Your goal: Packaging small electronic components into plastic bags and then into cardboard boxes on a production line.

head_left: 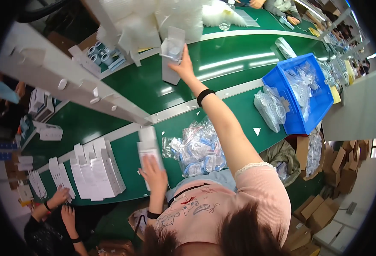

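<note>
My right hand [183,65] reaches far across the green conveyor, its fingers wrapped on the side of an open white carton [171,73]. That carton's flaps stand out, and a clear-wrapped item shows in its mouth. Close to my body, my left hand [154,174] lies over a second white carton [148,147] and grips it, the fingers partly spread; hand and carton are both smeared by motion. Between my arms sits a pile of clear plastic bags [198,147] with blue and white parts inside.
White cartons [96,170] stand in a row at left, beside a co-worker's hands [60,196]. A metal post [81,85] rises over the bench. At right are a blue bin [301,96] of bagged parts and a bubble-wrap bundle [270,109]. Tall white stacks [141,25] edge the far side.
</note>
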A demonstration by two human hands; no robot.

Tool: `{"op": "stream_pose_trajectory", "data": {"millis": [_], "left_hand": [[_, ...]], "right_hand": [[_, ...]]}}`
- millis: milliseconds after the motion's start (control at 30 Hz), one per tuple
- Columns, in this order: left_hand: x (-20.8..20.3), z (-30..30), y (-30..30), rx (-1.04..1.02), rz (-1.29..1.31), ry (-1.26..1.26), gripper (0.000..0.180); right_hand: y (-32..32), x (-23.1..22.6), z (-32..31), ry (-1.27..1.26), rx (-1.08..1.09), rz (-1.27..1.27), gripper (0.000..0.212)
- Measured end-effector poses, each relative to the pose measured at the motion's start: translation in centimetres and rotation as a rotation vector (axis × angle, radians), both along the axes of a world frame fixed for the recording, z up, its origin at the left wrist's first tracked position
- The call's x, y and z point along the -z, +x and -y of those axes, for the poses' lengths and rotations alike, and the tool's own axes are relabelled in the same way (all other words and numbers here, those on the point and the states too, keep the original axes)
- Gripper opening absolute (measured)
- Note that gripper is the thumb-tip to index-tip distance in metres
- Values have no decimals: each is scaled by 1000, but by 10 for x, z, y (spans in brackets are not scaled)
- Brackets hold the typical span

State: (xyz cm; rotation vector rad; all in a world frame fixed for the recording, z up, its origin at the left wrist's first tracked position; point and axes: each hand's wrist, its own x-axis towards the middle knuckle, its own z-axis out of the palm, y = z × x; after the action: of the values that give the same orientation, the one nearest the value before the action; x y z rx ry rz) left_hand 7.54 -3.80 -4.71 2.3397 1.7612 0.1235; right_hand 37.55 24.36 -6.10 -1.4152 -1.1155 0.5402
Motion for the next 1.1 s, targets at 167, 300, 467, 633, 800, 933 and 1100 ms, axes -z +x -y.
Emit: {"op": "stream_pose_trajectory", "data": {"millis": [167,300,467,633,800,933,1100], "left_hand": [[-6,-24,3,84,238,-180,88],[13,-55,-16,-134,381,-277,86],[31,-59,-8,-222,1045,-626,87],[9,-56,0,-187,1419,-557,98],[-34,-49,11,-106,1469,-314,106],[-36,-49,9,77,801,-94,102],[-39,-43,17,59,772,-127,87]], "right_hand": [[29,3,51,-62,63,557,99],[104,-33,152,-614,310,1088,59],[187,17,283,-1204,707,943,49],[198,45,324,-925,710,1058,56],[155,13,296,-520,171,561,54],[55,-90,252,-443,-336,13,54],[-18,-179,206,-632,-1002,183,55]]}}
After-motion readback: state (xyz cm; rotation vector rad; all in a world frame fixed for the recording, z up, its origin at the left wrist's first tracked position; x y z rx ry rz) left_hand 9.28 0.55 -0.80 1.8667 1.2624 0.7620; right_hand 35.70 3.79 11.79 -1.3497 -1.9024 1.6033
